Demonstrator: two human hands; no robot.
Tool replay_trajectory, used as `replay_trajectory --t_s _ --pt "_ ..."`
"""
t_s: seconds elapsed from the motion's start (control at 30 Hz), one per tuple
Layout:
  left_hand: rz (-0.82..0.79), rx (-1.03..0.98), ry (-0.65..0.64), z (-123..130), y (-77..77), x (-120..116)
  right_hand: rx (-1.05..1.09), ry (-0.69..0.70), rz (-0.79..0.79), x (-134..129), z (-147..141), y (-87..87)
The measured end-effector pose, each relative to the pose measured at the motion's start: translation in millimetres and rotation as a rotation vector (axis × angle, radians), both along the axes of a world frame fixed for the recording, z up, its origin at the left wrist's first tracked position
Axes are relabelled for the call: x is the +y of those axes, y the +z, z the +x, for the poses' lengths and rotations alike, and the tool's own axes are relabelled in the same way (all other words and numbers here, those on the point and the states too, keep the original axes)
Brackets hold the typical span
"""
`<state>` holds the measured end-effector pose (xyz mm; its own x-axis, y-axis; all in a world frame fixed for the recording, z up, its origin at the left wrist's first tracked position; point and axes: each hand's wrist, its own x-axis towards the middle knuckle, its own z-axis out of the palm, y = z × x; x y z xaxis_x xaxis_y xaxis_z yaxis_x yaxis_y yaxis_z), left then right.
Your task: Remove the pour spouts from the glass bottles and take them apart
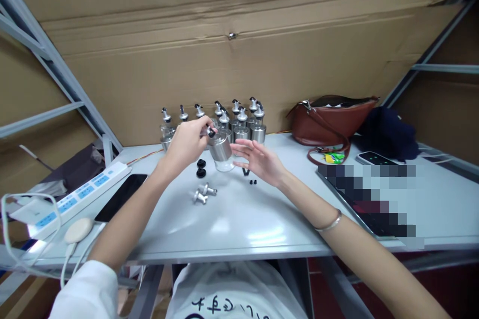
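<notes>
Here the left hand (189, 138) is closed round the top of a clear-glass, steel-sleeved bottle (220, 148), tilted over the pale-grey tabletop's (224, 234) rear half; the empty right hand (262, 163) spreads open beside it, perhaps for steadying. Matching spouted bottles (242, 132) stand along the back edge, likely out of the way.

Tabletop (269, 214), left: white power strip (80, 198) beside black phone (121, 198). Right rear: brown handbag (329, 123) adjacent to dark blue cap (391, 132).
</notes>
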<state>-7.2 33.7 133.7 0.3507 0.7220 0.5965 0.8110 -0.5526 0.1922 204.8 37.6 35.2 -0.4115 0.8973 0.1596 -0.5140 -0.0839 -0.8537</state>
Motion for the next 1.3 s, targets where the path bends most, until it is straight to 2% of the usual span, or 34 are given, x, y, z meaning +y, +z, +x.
replay_trajectory --t_s 0.17,0.27,0.4,0.57,0.77,0.9,0.97,1.03,1.1,1.23,1.3 --pt "0.010 0.023 0.115 -4.6 -5.5 29.2 0.043 -0.134 -0.033 -1.2 1.2 6.1" --pt "-0.002 0.047 0.135 -7.2 -11.9 46.6 0.045 -0.151 -0.021 -1.6 1.2 7.0" --pt "-0.052 0.094 0.151 -8.2 -28.0 64.7 0.008 -0.125 0.001 -3.4 0.1 7.1" --pt "-0.092 0.101 0.190 -9.6 -43.8 76.7 -0.049 -0.096 0.050 -6.4 -1.4 7.9" --pt "-0.109 0.038 0.208 -15.6 -43.0 82.7 -0.174 -0.123 0.134 -5.6 -2.9 6.7" --pt "-0.090 -0.067 0.204 -14.7 -49.5 64.3 -0.410 -0.244 0.318 -4.2 -4.9 3.2" --pt "-0.101 -0.115 0.163 -8.8 -60.9 44.1 -0.480 -0.302 0.389 -5.3 -6.1 0.9" --pt "-0.156 -0.123 0.068 0.3 -75.1 19.7 -0.537 -0.332 0.457 -8.0 -7.5 -1.5" --pt "-0.221 -0.107 -0.044 10.0 -87.4 -3.4 -0.685 -0.375 0.658 -11.1 -9.0 -4.0" --pt "-0.296 -0.087 -0.184 21.5 -98.8 -31.3 -0.992 -0.546 1.231 -15.3 -12.3 -8.6" --pt "-0.303 -0.094 -0.201 21.6 -100.9 -36.6 -1.005 -0.604 1.353 -16.6 -13.7 -10.0"
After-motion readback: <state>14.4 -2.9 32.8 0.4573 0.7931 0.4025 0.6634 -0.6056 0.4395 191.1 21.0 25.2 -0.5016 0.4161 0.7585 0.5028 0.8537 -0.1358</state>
